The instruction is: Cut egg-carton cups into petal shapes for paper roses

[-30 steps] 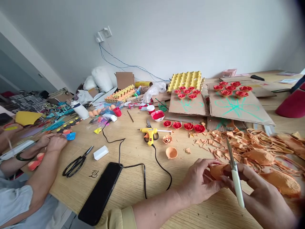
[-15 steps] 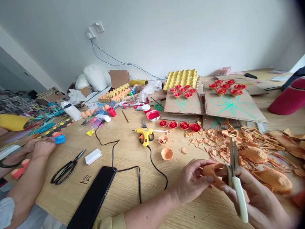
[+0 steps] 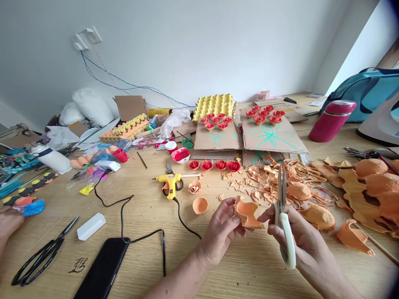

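Note:
My left hand (image 3: 216, 234) pinches a torn orange egg-carton cup (image 3: 247, 212), its hollow side turned toward me. Scissors with pale handles (image 3: 290, 245) are in my right hand (image 3: 308, 241), blades pointing up and away from the cup. The right fingertips are at the cup's right edge; I cannot tell if they touch it. Beyond my left hand are a plain orange cup (image 3: 200, 205), an unpainted carton rose (image 3: 194, 187) and a row of red roses (image 3: 221, 165). Orange carton scraps (image 3: 264, 178) are heaped behind my right hand.
A yellow glue gun (image 3: 171, 187) lies on other scissors, its cord trailing forward. Black-handled scissors (image 3: 43, 257) and a phone (image 3: 102, 270) are at left, near another person's hand (image 3: 9, 224). Cardboard sheets (image 3: 271, 139) bear red flowers; a magenta bottle (image 3: 332, 120) stands right.
My view has swung to the right, bringing a blue bag and more carton pieces into sight. The cup has turned to show its hollow, and my right fingers have drawn back from it.

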The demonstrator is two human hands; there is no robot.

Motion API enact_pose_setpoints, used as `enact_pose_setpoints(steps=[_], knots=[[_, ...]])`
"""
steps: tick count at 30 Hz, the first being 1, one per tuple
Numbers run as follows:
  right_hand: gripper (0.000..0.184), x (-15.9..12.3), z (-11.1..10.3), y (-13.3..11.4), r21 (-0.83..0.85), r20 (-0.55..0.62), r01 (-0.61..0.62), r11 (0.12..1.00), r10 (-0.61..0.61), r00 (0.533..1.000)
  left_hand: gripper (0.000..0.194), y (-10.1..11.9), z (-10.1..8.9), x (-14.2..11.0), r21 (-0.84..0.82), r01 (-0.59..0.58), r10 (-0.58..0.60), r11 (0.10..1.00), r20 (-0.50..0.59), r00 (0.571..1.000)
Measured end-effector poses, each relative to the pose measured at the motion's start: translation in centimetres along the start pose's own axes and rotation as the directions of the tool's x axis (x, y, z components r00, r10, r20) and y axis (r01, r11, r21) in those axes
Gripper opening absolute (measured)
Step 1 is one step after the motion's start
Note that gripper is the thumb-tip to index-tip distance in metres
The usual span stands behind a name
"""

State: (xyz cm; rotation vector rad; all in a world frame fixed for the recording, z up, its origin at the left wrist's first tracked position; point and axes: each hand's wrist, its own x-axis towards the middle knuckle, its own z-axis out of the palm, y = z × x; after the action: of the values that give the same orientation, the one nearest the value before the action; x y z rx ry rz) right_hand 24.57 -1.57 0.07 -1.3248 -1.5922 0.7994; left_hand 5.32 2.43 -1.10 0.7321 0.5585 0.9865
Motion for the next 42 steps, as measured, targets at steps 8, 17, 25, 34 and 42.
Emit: enact_pose_setpoints(steps=[8, 17, 25, 34, 42], knots=[[0.021, 0.1, 0.0, 0.0, -0.033, 0.012, -0.031, 0.999, 0.031, 0.999, 0.028, -0.2, -0.4, 0.3, -0.135, 0.036, -0.038, 0.990, -0.020, 0.999], [0.025, 0.2, 0.1, 0.0, -0.027, 0.031, -0.042, 0.999, 0.043, 0.999, 0.036, 0.8, -1.0, 0.7, -0.447, 0.238, -0.227, 0.863, 0.079, 0.971], [0.020, 0.2, 0.2, -0.7, -0.149, 0.117, 0.030, 0.988, -0.012, 0.993, 0.035, 1.1, -0.7, 0.5, -0.431, 0.191, -0.203, 0.882, 0.020, 0.979], [0.010, 0.3, 0.4, -0.4, -0.455, 0.192, 0.149, 0.878, -0.066, 0.979, 0.021, 1.2, -0.5, 0.8, -0.465, 0.042, -0.113, 0.884, -0.127, 0.985], [0.011, 0.4, 0.6, -0.5, -0.545, 0.211, 0.190, 0.817, -0.086, 0.974, 0.027, 1.1, -0.3, 0.6, -0.346, 0.016, -0.066, 0.938, -0.133, 0.989]])
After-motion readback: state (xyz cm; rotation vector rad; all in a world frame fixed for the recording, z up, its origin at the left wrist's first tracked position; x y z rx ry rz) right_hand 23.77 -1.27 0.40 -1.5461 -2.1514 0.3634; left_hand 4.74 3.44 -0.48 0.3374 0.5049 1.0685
